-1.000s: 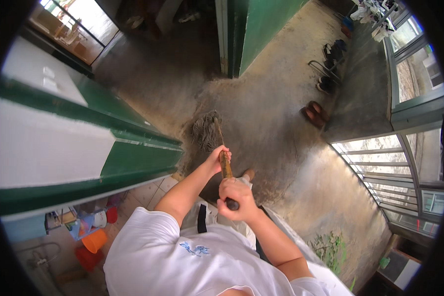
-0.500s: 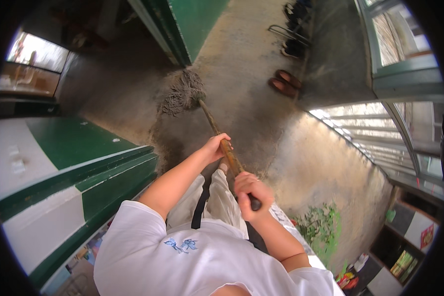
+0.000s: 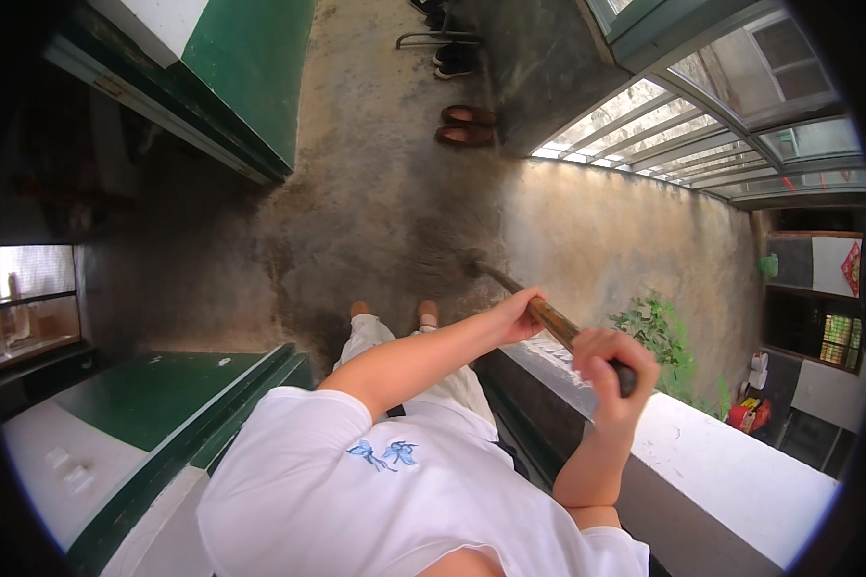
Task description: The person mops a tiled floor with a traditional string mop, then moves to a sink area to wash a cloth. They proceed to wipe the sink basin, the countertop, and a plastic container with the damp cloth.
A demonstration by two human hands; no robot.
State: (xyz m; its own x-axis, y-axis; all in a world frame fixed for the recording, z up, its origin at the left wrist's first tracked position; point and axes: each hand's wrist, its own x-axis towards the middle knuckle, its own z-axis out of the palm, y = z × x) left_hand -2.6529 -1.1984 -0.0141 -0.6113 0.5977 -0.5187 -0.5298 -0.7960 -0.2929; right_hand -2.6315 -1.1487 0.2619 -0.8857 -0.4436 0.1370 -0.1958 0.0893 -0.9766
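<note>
Holding a mop (image 3: 555, 324) to a concrete floor (image 3: 375, 192)

Grips the dark butt end of the wooden handle (image 3: 503, 279) in the right hand (image 3: 613, 368), with fingers wrapped fully round. Grips lower down with the left hand (image 3: 522, 317), likewise closed on the wood, at the end of a forearm reaching across the body. From there, slants down and leftward to the mop head (image 3: 467, 262), dark, blurred and apparently against the floor, just ahead of the feet (image 3: 428, 313).

Appears partway through rather than finished, judging by the two-handed grip and the lowered mop head. Cannot tell which stretches are already wiped. Around the mop head and off to the left, looks darker grey, perhaps damp, perhaps only stained or shaded; toward the right, turns paler and tan, possibly left to do.

Farther out, at the top, a pair of brown shoes (image 3: 467, 125) near a dark wall, with black shoes (image 3: 454, 62) beyond. At upper left, a green-painted wall (image 3: 255, 77). To the right, a low white ledge (image 3: 741, 471), a leafy plant (image 3: 652, 332) past it, and a barred window (image 3: 645, 125).
</note>
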